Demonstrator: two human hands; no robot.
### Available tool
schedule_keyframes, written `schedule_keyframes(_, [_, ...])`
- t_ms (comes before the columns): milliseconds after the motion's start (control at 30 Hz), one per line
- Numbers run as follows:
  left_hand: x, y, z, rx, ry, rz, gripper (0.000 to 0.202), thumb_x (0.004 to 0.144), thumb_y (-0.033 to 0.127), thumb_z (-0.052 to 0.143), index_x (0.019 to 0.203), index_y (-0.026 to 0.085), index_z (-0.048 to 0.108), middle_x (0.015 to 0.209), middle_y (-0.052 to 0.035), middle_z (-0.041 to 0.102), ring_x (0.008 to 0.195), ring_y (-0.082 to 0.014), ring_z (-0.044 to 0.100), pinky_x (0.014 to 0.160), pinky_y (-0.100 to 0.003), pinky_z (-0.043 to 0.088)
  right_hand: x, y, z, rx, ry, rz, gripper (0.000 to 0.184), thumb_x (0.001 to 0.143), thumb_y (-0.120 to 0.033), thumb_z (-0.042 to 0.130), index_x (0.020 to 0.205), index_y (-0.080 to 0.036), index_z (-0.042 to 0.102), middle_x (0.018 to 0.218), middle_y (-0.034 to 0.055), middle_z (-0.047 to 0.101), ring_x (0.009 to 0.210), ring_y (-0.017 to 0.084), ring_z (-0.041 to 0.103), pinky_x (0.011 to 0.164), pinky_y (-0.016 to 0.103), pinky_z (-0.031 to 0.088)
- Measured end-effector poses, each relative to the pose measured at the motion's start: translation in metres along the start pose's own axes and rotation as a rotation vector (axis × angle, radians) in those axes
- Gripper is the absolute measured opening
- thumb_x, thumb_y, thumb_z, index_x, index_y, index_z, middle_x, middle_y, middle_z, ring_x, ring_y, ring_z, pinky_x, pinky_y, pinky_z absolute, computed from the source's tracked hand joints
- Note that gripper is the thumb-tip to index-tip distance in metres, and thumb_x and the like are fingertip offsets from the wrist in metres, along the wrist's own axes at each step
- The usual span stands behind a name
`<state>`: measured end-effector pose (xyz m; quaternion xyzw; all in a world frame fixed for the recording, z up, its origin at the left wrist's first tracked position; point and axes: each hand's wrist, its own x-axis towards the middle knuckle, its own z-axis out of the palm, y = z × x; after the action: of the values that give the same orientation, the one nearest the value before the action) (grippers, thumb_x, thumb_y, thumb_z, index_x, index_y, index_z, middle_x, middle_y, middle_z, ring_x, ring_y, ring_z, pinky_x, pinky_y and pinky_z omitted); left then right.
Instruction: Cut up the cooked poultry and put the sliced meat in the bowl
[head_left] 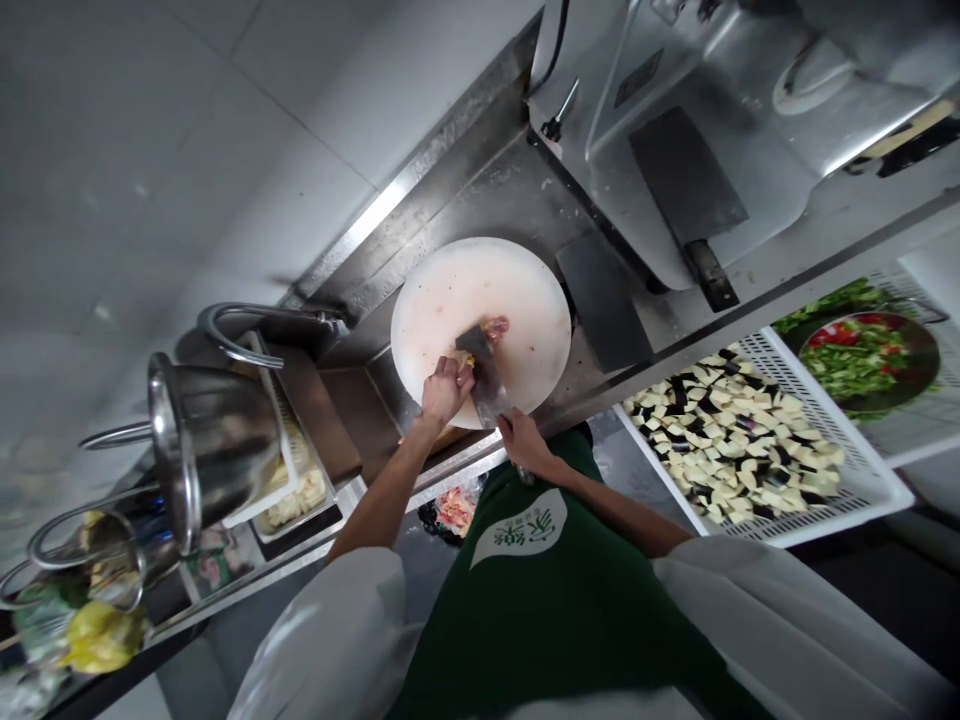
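Round white cutting board [480, 290] on steel counter [510, 200]; cleaver [486, 375] laid across it beside meat [496, 327].
Right hand [525, 440]: closed round the cleaver's handle at the board's near edge, with the handle hidden in the fist. Left hand [445, 390]: fingers curled under, knuckles against the blade's flat. What lies beneath them is covered, so its grip cannot be told. Meat: small pinkish piece at the blade's far end, near the board's middle, too small to identify. Nearby: second cleaver [686, 190] lying on steel; white basket [870, 485] of diced aubergine; bowl [921, 372] of chopped greens, contents blurred; steel pot [210, 440], lying on its side.
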<state>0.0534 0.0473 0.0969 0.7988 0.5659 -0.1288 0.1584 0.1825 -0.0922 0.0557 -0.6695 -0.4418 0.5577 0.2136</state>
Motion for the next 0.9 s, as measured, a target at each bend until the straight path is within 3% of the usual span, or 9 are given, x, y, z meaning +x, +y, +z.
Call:
schedule_keyframes(133, [0.003,-0.008,0.004,-0.112,0.066,0.034,0.012,0.090,0.030,0.059,0.093,0.018,0.060,0.099,-0.0100,0.062,0.086,-0.0230,0.066,0.078,-0.031,0.050,0.031,-0.028,0.002,-0.068,0.049,0.022,0.030,0.107,-0.028,0.039,0.123,-0.008,0.056,0.112,0.0179,0.070,0.100,0.025,0.067,0.084,0.030,0.046])
schedule_keyframes(233, [0.004,-0.022,0.005,-0.295,0.161,0.025,0.020,0.090,0.034,0.058,0.076,0.021,0.052,0.077,-0.0038,0.055,0.074,-0.0188,0.059,0.072,-0.029,0.047,0.044,-0.038,0.001,-0.090,0.051,0.007,0.034,0.109,-0.028,0.037,0.128,-0.004,0.051,0.112,0.0185,0.070,0.102,0.025,0.067,0.086,0.030,0.045])
schedule_keyframes(400, [-0.004,-0.034,0.009,-0.640,0.256,-0.097,0.037,0.090,0.043,0.057,0.065,0.023,0.038,0.061,0.0031,0.041,0.059,-0.0122,0.044,0.061,-0.024,0.042,0.014,-0.025,0.011,-0.197,0.003,0.010,0.034,0.108,-0.028,0.032,0.122,-0.008,0.055,0.102,0.0202,0.071,0.096,0.030,0.069,0.082,0.034,0.048])
schedule_keyframes(500, [-0.011,-0.030,0.016,-0.703,0.237,-0.129,0.036,0.087,0.043,0.061,0.065,0.023,0.040,0.061,0.0029,0.042,0.059,-0.0118,0.044,0.059,-0.023,0.042,0.004,-0.033,0.017,-0.281,-0.029,-0.050,0.034,0.104,-0.018,0.032,0.127,-0.007,0.055,0.107,0.0216,0.071,0.099,0.030,0.069,0.084,0.036,0.049])
schedule_keyframes(633, [-0.020,-0.031,0.023,-0.815,0.304,-0.189,0.030,0.084,0.038,0.061,0.065,0.020,0.046,0.064,0.0018,0.048,0.062,-0.0110,0.048,0.059,-0.021,0.043,0.011,-0.049,0.014,-0.375,-0.041,-0.110,0.040,0.101,-0.010,0.031,0.134,-0.006,0.053,0.113,0.0220,0.070,0.099,0.027,0.070,0.085,0.035,0.050])
schedule_keyframes(767, [-0.038,-0.049,0.026,-1.110,0.171,-0.328,0.027,0.085,0.046,0.062,0.081,0.019,0.057,0.067,0.0021,0.055,0.057,-0.0104,0.053,0.051,-0.020,0.043,0.013,-0.035,-0.009,-0.457,-0.049,-0.118,0.039,0.107,-0.026,0.030,0.127,-0.008,0.058,0.109,0.0203,0.072,0.098,0.028,0.071,0.084,0.034,0.050])
schedule_keyframes(900, [-0.056,-0.064,0.031,-1.252,0.082,-0.395,0.040,0.080,0.053,0.073,0.096,0.021,0.056,0.058,0.0077,0.049,0.039,-0.0077,0.044,0.038,-0.019,0.032,0.006,-0.024,-0.026,-0.501,-0.009,-0.104,0.037,0.107,-0.035,0.035,0.120,-0.012,0.062,0.106,0.0164,0.074,0.098,0.027,0.071,0.084,0.032,0.050])
